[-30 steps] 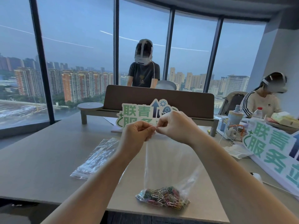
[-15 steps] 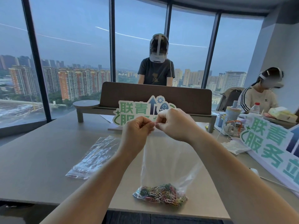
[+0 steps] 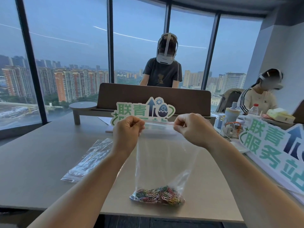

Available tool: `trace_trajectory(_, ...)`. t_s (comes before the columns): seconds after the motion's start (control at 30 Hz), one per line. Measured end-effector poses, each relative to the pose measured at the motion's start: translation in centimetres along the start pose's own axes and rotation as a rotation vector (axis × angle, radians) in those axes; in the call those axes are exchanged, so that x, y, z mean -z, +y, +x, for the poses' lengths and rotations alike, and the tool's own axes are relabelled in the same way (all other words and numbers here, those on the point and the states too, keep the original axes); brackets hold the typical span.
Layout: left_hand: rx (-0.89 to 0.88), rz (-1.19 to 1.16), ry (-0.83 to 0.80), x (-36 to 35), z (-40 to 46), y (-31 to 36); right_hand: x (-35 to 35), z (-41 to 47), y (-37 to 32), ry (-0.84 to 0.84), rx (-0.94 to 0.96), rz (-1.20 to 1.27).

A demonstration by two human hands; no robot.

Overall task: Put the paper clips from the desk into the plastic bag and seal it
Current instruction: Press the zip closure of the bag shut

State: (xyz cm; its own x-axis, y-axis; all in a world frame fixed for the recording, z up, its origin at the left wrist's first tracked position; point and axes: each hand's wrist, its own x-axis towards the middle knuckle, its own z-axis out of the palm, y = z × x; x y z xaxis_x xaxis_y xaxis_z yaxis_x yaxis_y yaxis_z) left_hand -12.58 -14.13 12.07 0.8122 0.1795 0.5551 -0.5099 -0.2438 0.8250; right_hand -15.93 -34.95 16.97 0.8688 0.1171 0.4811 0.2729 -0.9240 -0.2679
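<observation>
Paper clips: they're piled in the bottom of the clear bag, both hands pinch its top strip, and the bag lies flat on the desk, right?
Not quite. The head view shows the bag hanging upright from the left hand and right hand, not flat. The paper clips sit at its bottom, on the desk.

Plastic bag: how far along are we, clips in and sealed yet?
Done: the paper clips lie heaped in the bottom of the plastic bag, and none show loose on the desk. In hand: the left hand and right hand pinch the two ends of the red zip strip, stretched taut between them. Left: I cannot tell whether the strip is pressed shut along its whole length; run the fingers along it to confirm.
</observation>
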Motion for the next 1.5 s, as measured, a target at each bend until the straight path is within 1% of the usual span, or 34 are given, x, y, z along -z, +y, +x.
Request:
trace_trajectory(0.47,0.054,-0.012,0.037,-0.2,1.0,-1.9,0.1,-0.7,4.4,0.012,-0.067,0.023)
trace_trajectory(0.73,0.071,0.002,0.036,-0.3,0.7,-2.4,0.2,-1.3,5.6,0.029,-0.111,0.057)
trace_trajectory(0.97,0.091,-0.008,0.021,-0.3,0.7,-2.5,0.2,-1.4,5.7,0.070,-0.125,0.086)
trace_trajectory(1.1,0.107,-0.019,0.005,-0.1,0.9,-2.6,-0.2,-1.0,5.5,0.089,-0.113,0.052)
trace_trajectory(1.3,0.150,-0.110,-0.046,0.7,0.8,-2.1,-1.0,-0.3,4.1,0.059,-0.125,-0.025)
trace_trajectory(1.33,0.155,-0.132,-0.056,1.0,0.7,-2.1,-1.2,-0.3,3.5,0.083,-0.120,-0.062)
trace_trajectory(1.4,0.165,-0.137,-0.057,2.0,0.6,-2.8,-1.6,-0.3,1.9,0.194,-0.092,-0.131)
trace_trajectory(1.47,0.188,-0.097,-0.014,3.6,0.4,-4.4,-2.0,-0.6,-0.8,0.335,0.007,-0.067)
trace_trajectory(1.5,0.207,-0.075,0.016,4.6,0.1,-5.2,-2.5,-0.8,-2.4,0.369,0.069,-0.001)
